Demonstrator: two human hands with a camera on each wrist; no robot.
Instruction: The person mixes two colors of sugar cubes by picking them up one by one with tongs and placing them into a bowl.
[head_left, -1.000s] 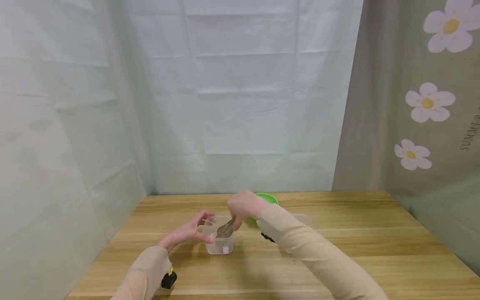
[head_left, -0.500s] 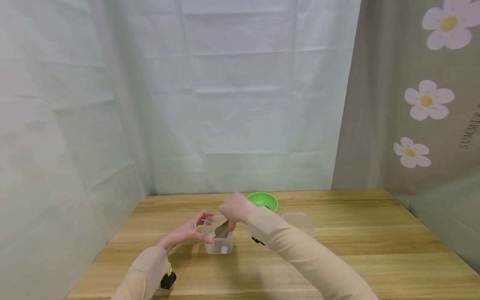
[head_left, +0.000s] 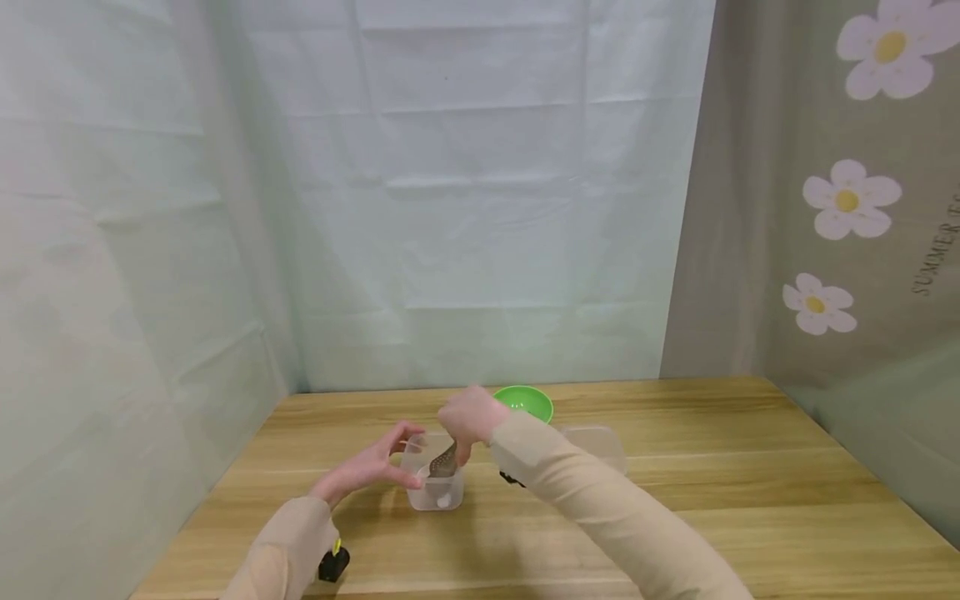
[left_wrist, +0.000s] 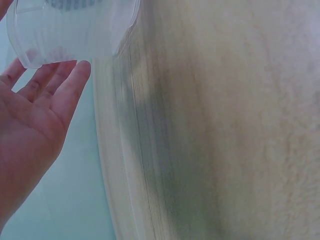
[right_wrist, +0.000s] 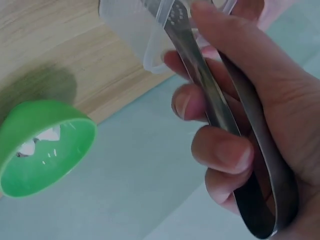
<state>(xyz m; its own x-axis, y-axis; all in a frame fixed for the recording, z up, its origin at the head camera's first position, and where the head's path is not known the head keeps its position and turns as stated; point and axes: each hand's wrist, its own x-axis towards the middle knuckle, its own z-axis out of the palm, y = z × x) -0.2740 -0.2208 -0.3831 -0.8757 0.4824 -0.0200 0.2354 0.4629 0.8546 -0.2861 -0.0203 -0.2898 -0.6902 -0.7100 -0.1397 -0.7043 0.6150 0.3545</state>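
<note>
A clear plastic container [head_left: 424, 497] stands on the wooden table, with a small white piece [head_left: 443, 501] showing through its front wall. My left hand [head_left: 375, 464] holds it from the left, thumb at the near rim and fingers on the far side. In the left wrist view, fingertips touch the container wall [left_wrist: 95, 37]. My right hand [head_left: 471, 417] grips metal tongs [head_left: 444, 462], whose perforated end reaches down inside the container. The right wrist view shows fingers and thumb round both arms of the tongs [right_wrist: 212, 105]. Their tips are hidden there.
Behind the right hand stands a green bowl [head_left: 525, 393] with some white pieces inside, clearer in the right wrist view. A flat translucent lid [head_left: 606, 442] lies to the right, partly behind the right sleeve. Pale curtains hang behind the table and along its sides.
My right hand has moved left, bringing the tongs further over and into the container, then stayed nearly still. More of the green bowl and lid shows now. My left hand keeps its hold.
</note>
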